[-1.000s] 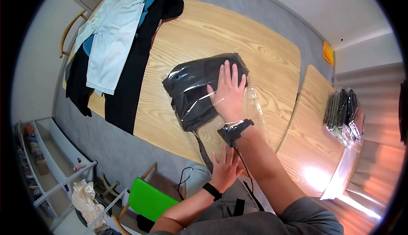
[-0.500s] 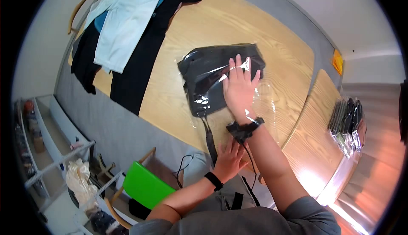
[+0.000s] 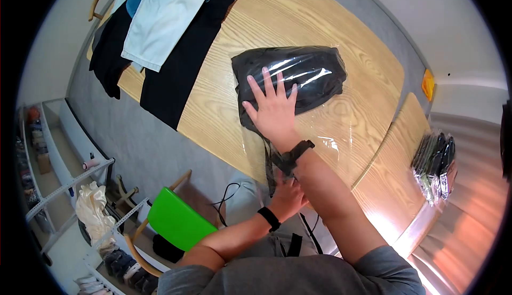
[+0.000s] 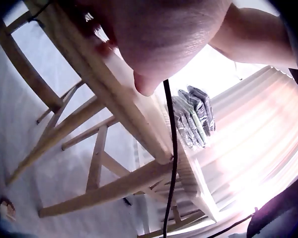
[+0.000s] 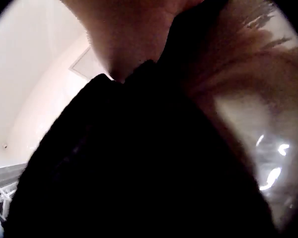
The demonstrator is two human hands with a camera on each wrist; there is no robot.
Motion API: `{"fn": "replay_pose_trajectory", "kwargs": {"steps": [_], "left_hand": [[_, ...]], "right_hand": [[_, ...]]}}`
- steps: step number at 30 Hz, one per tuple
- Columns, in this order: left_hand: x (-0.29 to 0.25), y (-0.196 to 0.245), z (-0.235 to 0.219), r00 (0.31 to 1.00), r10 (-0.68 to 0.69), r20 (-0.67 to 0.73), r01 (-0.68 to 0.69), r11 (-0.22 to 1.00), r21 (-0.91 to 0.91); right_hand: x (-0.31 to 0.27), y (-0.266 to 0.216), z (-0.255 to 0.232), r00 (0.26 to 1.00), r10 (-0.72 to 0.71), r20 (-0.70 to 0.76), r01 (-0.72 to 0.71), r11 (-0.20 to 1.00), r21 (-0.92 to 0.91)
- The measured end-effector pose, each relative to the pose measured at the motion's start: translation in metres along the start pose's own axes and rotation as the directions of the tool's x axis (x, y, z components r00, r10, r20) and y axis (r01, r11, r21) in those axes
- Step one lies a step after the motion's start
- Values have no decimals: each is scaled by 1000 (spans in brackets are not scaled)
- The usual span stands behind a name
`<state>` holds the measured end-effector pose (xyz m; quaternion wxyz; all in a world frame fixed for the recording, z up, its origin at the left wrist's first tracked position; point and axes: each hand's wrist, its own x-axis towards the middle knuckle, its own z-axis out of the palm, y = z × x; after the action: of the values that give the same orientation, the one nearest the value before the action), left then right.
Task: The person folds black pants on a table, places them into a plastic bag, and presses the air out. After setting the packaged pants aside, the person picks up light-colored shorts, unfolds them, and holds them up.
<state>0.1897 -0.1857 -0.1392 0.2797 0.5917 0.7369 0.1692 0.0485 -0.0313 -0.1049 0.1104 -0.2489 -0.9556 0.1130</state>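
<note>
On the wooden table (image 3: 213,108) lies a folded black garment (image 3: 314,63) in a clear plastic bag (image 3: 330,144). A dark strap (image 3: 269,161) trails from it toward the near table edge. My right hand (image 3: 274,114) rests with spread fingers on the garment's near-left part, inside the bag's outline. By the table edge, my left hand (image 3: 288,199) sits beside the strap and the bag's near end; its fingertips are partly hidden behind the right wrist, and I cannot tell what they hold. The right wrist view is mostly blocked by dark material, with shiny plastic film (image 5: 273,173) at the right.
Light blue trousers (image 3: 165,23) and black trousers (image 3: 184,71) lie at the table's far left. Several bagged garments (image 3: 434,164) stand on a side table (image 3: 386,183) at right. A green chair back (image 3: 178,217) and shelving (image 3: 69,175) are at lower left. A cable (image 4: 171,148) hangs from the left wrist.
My right hand has slid left across the bagged garment, from its right side to its near-left part. The bag has turned slightly. My left fingers, straight earlier, now look more bent.
</note>
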Motion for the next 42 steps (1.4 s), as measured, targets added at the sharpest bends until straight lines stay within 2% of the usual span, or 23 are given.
{"fn": "replay_pose_trajectory", "kwargs": {"steps": [4,6,9,10,11,12,15,17,19,21,23,25,29,30,32,33,34,35,36,37,38,40,42], "left_hand": [[2,1,-16,997,-10,-74,9,1000,-14],[3,2,-17,996,-72,-54,71,997,-20],[3,-4,-20,985,24,-169,-44,992,-117],[6,-5,-22,987,-15,-159,-23,972,-235],[8,-4,-24,988,-51,-144,-3,937,-349],[9,-3,-24,989,-84,-124,18,889,-457],[6,-6,-3,973,-108,-204,-1,883,-470],[5,-10,2,973,-101,-207,-16,868,-497],[5,-4,-12,984,7,-178,-23,996,-90],[3,1,-19,987,6,-160,-10,1000,-24],[3,3,-28,997,8,-78,-2,997,71],[4,3,-30,994,13,-106,-7,998,59],[3,2,-30,995,19,-102,-13,998,57],[3,1,-31,994,23,-104,-16,998,62],[1,2,-33,999,3,-51,1,997,81],[1,0,-30,998,7,-57,-2,996,88],[0,-2,-24,998,0,-62,5,997,79],[-1,-4,-17,998,-8,-66,13,997,70],[-2,-7,-12,997,-5,-71,11,997,76],[-4,-9,-7,998,-4,-69,0,999,-51],[-4,-11,-5,998,-1,-67,-11,984,-177],[-3,-7,-12,983,-35,-181,-12,967,-253],[-3,-4,-18,992,-1,-130,-7,998,-57]], "right_hand": [[-5,8,-2,998,-58,-9,59,994,95],[-22,14,-14,984,-94,-150,122,975,184],[-68,8,-22,967,40,-252,41,950,309],[-79,0,-36,992,127,15,-126,950,286],[-84,-3,-44,936,217,276,-281,934,218],[-86,-4,-43,935,221,277,-284,935,214],[-95,0,-34,895,156,417,-206,976,76],[-98,11,-22,969,103,227,-158,957,241],[-84,16,-51,942,205,264,-277,921,274],[-77,38,-59,903,300,307,-391,871,298],[-71,78,-47,998,62,-20,-55,968,244],[-61,111,-41,994,40,-106,-21,984,177],[-52,93,-54,907,26,-420,14,996,93],[-58,87,-52,905,26,-426,14,996,92],[-90,74,-41,949,79,-306,-93,995,-32],[-117,70,-26,956,185,-226,-60,883,466],[-138,66,-14,967,232,-104,-39,538,842],[-137,56,-22,967,231,-111,-31,539,842],[-130,40,-34,989,107,98,-145,646,750],[-125,30,-40,947,14,320,-221,752,621],[-121,29,-29,949,14,314,-217,753,622],[-108,38,-1,998,62,-34,-38,879,476],[-90,47,-10,996,63,58,-84,852,516]]}}
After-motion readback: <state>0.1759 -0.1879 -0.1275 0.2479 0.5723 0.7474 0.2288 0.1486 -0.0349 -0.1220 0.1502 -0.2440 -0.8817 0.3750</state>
